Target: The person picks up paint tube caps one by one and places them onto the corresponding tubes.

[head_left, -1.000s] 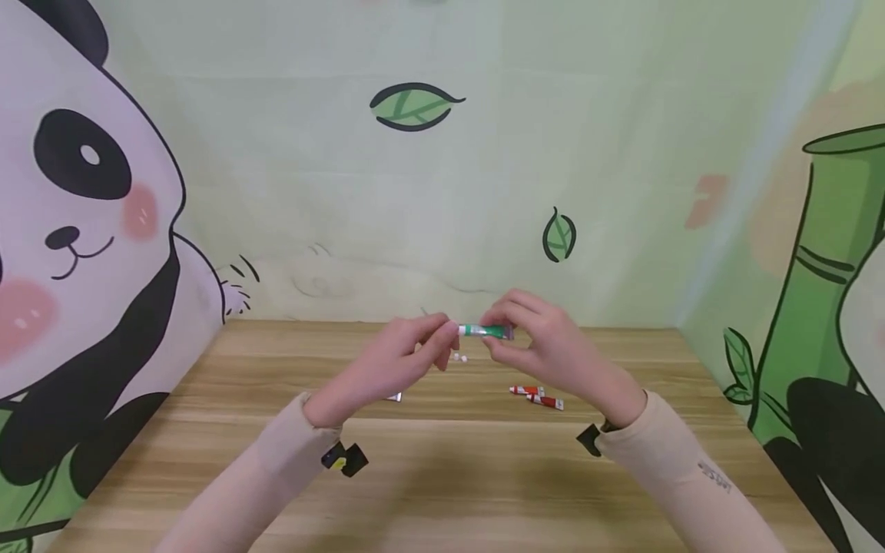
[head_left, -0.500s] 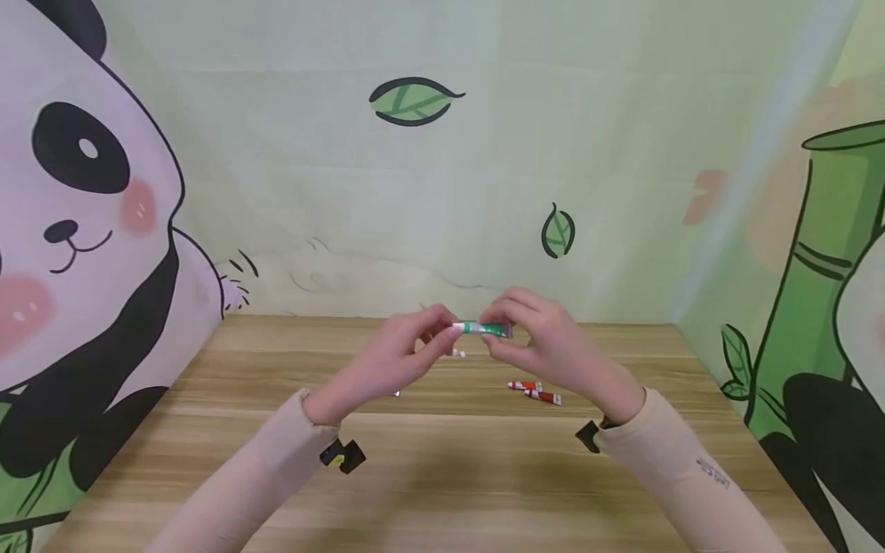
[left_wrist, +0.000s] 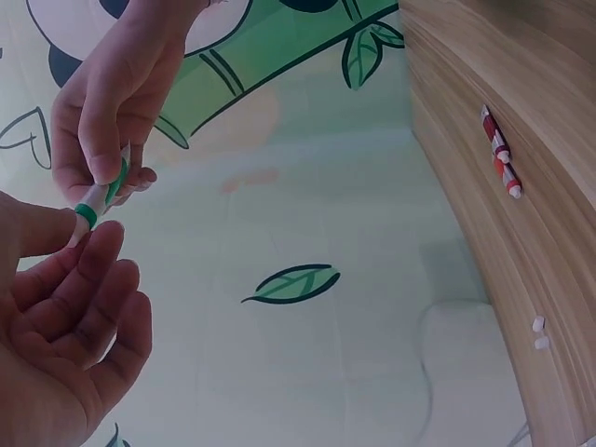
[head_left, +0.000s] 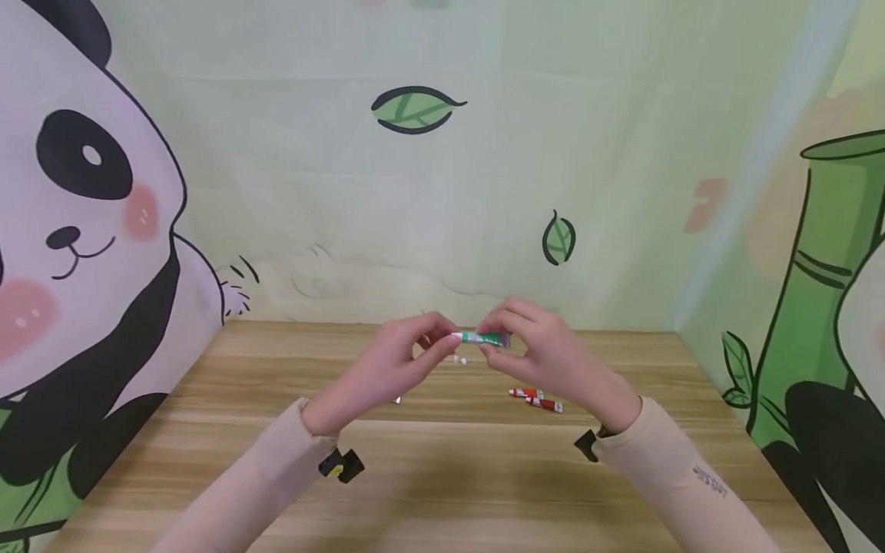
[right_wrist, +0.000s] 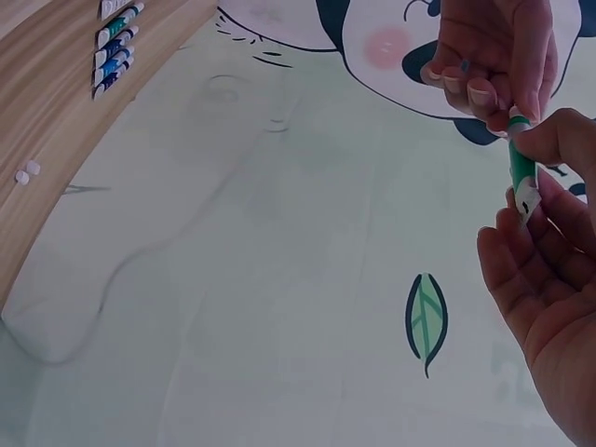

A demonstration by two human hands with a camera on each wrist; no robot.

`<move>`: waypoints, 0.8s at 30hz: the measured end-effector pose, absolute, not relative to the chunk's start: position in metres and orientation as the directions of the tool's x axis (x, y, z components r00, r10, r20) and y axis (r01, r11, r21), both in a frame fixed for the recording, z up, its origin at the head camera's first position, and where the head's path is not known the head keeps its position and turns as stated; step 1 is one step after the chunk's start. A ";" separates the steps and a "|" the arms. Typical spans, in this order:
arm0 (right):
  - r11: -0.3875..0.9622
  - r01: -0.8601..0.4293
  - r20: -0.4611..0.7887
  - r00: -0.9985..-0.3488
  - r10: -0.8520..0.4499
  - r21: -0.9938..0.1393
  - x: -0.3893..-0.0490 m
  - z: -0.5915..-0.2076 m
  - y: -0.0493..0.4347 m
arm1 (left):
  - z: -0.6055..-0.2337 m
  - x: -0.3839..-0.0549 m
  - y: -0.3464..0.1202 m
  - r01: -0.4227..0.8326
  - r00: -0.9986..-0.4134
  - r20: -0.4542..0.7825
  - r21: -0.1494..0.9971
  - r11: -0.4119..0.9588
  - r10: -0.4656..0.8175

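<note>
Just below centre of the head view: green paint tube (head_left: 482,338) roughly level, spanning both hands. Left hand (head_left: 404,352) pinches the white cap end between thumb and fingertips; right hand (head_left: 546,342) pinches the body toward the flat tail, label showing between grips. Red paint tubes (head_left: 546,403), two, lie lower right on wood-grain tabletop (head_left: 442,453). Upper left, right wrist view: row of blue and green tubes (right_wrist: 114,48).
</note>
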State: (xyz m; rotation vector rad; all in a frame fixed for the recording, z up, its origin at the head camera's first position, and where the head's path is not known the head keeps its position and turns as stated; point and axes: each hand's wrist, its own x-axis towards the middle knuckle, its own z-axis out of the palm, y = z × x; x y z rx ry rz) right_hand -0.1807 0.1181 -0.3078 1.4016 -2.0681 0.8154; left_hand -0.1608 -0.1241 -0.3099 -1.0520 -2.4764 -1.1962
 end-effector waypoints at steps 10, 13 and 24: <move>0.284 -0.940 0.698 -0.334 -0.634 -0.191 -0.179 -0.310 0.118 | -0.318 -0.160 -0.124 0.766 -0.643 0.564 0.486 0.421 0.518; 0.283 -0.944 0.697 -0.318 -0.643 -0.169 -0.180 -0.312 0.118 | -0.319 -0.160 -0.124 0.767 -0.642 0.571 0.477 0.429 0.512; 0.328 -0.943 0.704 -0.266 -0.659 -0.049 -0.180 -0.312 0.122 | -0.320 -0.160 -0.127 0.768 -0.641 0.578 0.476 0.429 0.505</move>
